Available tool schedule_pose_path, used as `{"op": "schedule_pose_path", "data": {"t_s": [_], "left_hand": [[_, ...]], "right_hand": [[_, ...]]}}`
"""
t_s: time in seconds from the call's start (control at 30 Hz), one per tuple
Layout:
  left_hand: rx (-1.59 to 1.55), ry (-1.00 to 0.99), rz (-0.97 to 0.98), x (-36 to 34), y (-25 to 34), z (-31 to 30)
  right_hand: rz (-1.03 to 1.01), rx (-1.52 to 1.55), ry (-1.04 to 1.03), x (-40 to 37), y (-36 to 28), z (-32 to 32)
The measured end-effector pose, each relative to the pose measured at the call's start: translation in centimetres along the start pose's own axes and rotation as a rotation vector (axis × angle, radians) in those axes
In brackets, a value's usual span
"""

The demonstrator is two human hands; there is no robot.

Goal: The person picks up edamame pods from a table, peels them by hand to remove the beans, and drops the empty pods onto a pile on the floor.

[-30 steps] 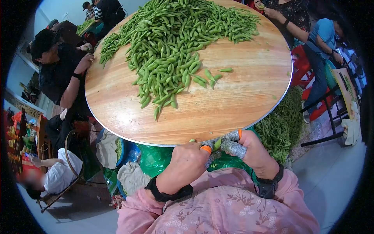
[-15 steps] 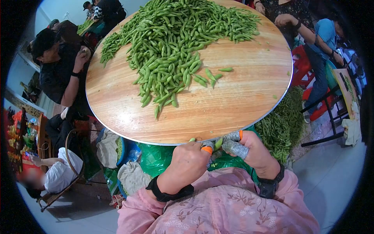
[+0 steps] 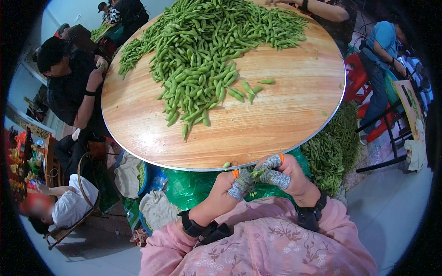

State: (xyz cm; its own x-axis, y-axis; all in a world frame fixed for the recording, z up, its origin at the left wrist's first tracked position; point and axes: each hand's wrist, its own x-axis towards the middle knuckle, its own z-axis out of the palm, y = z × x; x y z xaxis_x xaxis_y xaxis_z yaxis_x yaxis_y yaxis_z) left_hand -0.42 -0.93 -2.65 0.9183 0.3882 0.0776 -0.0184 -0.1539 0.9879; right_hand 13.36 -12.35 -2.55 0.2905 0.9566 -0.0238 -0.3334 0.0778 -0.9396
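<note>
- way out left of the grip: a person in a black cap [image 3: 57,83], up at the rim of the wooden table [image 3: 262,124], and lower down a seated person in a white shirt [image 3: 72,198]
- nearer on the left, two greyish cloths [image 3: 128,175], the upper one by a blue tub [image 3: 147,178]
- green plastic [image 3: 186,181] just left of the hands, running under the table edge
- big pile of pods [image 3: 198,55], on the table, up and left from the grip, far side mostly
- one tiny green piece [image 3: 226,164] right at the near rim, just above the left hand
- left hand [image 3: 229,186]: fingers pinched in on a green pod [image 3: 258,173], grey wraps and an orange band on them
- a few loose pods [image 3: 247,91] on the tabletop, straight up from the grip
- that held pod sits between both sets of fingertips, just off the near rim, partly hidden tbh
- right hand [image 3: 292,177]: pinching the same pod from its side, same grey wraps
- heap of greens [image 3: 334,152] low beside the table, right of the grip
- farther right and up, red stools [image 3: 355,78] and a person in blue [image 3: 383,41]
</note>
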Motion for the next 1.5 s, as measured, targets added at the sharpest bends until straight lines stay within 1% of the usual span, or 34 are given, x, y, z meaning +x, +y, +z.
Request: {"op": "schedule_pose_path", "data": {"t_s": [0.03, 0.07, 0.13, 0.17, 0.23, 0.27, 0.33, 0.37, 0.47, 0.57, 0.63, 0.67, 0.7, 0.73, 0.77, 0.8, 0.87, 0.9, 0.93, 0.97, 1.0, 1.03, 1.07, 1.13, 1.17, 1.23, 1.27, 1.33, 1.37, 1.43, 1.47, 1.5], "left_hand": [[-0.289, -0.011, -0.212, -0.2, -0.2, 0.0], [-0.288, -0.011, -0.211, -0.2, -0.3, 0.0], [-0.296, 0.002, -0.205, 0.0, -0.4, 0.3], [-0.294, 0.006, -0.204, 0.1, -0.4, 0.6], [0.111, 0.055, 0.024, 0.4, -0.2, 1.0], [0.116, 0.064, 0.026, 0.4, 0.0, 0.8], [0.152, -0.02, 0.038, 0.6, 0.3, 0.5], [0.101, -0.08, 0.0, 0.6, 0.4, 0.0], [0.07, -0.122, -0.04, 0.4, 0.5, -0.1], [0.121, -0.111, -0.032, 0.0, -0.2, -0.2], [0.103, -0.112, -0.045, -0.4, -0.7, -0.1], [0.084, -0.116, -0.058, -0.6, -1.0, 0.0], [0.083, -0.115, -0.057, -0.8, -1.5, 0.0], [0.083, -0.129, -0.105, -1.0, -1.9, 0.0], [0.081, -0.143, -0.155, -1.2, -2.2, 0.1], [0.08, -0.143, -0.156, -1.3, -2.3, 0.1], [0.263, -0.153, -0.136, -1.5, -2.3, 0.1], [0.264, -0.152, -0.136, -1.5, -1.7, -0.2], [0.357, -0.124, -0.102, -1.3, -0.7, -0.8], [0.45, -0.097, -0.068, -1.0, 0.1, -1.4], [0.452, -0.096, -0.066, -0.4, 0.7, -2.0], [0.567, 0.051, -0.092, 0.2, 1.2, -2.7], [0.679, 0.201, -0.119, 1.1, 1.6, -3.3], [0.91, 0.26, -0.22, 3.8, 2.1, -5.1], [0.91, 0.262, -0.219, 5.1, 2.0, -5.8], [1.252, 0.321, -0.26, 7.2, 1.2, -6.8], [1.253, 0.322, -0.255, 7.9, 0.7, -7.3], [1.312, 0.281, -0.194, 8.5, -0.3, -8.0], [1.313, 0.28, -0.194, 8.6, -0.5, -8.1], [1.367, 0.215, -0.199, 8.6, -0.7, -8.2], [1.367, 0.215, -0.199, 8.4, -0.5, -8.1], [1.359, 0.208, -0.193, 7.8, 0.0, -7.9]], "right_hand": [[-0.017, 0.008, -0.015, 0.0, 0.2, -0.1], [-0.018, 0.008, -0.015, 0.1, 0.2, -0.2], [-0.029, -0.146, -0.006, 0.2, 0.2, -0.3], [-0.03, -0.145, -0.01, 0.2, 0.0, -0.2], [0.03, -0.215, 0.001, -0.1, -0.8, 0.1], [0.027, -0.215, -0.009, -0.1, -1.1, 0.2], [0.016, -0.23, -0.041, -0.3, -1.3, 0.2], [0.016, -0.231, -0.044, -0.3, -1.3, 0.1], [-0.028, -0.206, -0.108, -0.3, -1.0, -0.1], [-0.007, -0.26, -0.107, -0.3, -0.5, 0.0], [0.034, -0.255, -0.01, -0.2, -1.1, 1.0], [0.034, -0.255, -0.01, -0.3, -0.9, 0.9], [0.04, -0.328, -0.012, -0.3, -0.5, 0.7], [0.047, -0.402, -0.014, -0.4, -0.1, 0.5], [0.05, -0.402, -0.014, -0.5, 0.2, 0.4], [0.037, -0.406, 0.0, -0.5, 0.5, 0.4], [0.023, -0.409, 0.014, -0.8, 0.8, -0.1], [-0.016, -0.52, 0.083, -1.2, 0.8, -1.0], [-0.057, -0.63, 0.153, -1.5, 0.7, -2.0], [0.079, -0.777, 0.168, -1.8, -1.3, -2.6], [0.042, -0.862, 0.226, -2.3, -1.7, -3.8], [0.049, -0.992, 0.269, -3.1, -1.3, -5.8], [0.047, -0.994, 0.27, -3.7, -1.7, -6.7], [0.108, -1.327, 0.426, -4.5, -2.7, -7.7], [0.106, -1.328, 0.426, -4.7, -2.8, -8.0], [0.076, -1.242, 0.53, -5.1, -3.0, -8.2], [0.073, -1.243, 0.534, -5.0, -3.2, -8.2], [0.15, -1.101, 0.623, -5.0, -3.6, -8.0], [0.15, -1.1, 0.624, -5.0, -3.6, -7.9], [0.057, -0.982, 0.636, -4.9, -3.7, -7.6], [0.057, -0.982, 0.636, -4.6, -3.6, -7.4], [-0.013, -0.916, 0.586, -4.2, -3.4, -7.1]]}}
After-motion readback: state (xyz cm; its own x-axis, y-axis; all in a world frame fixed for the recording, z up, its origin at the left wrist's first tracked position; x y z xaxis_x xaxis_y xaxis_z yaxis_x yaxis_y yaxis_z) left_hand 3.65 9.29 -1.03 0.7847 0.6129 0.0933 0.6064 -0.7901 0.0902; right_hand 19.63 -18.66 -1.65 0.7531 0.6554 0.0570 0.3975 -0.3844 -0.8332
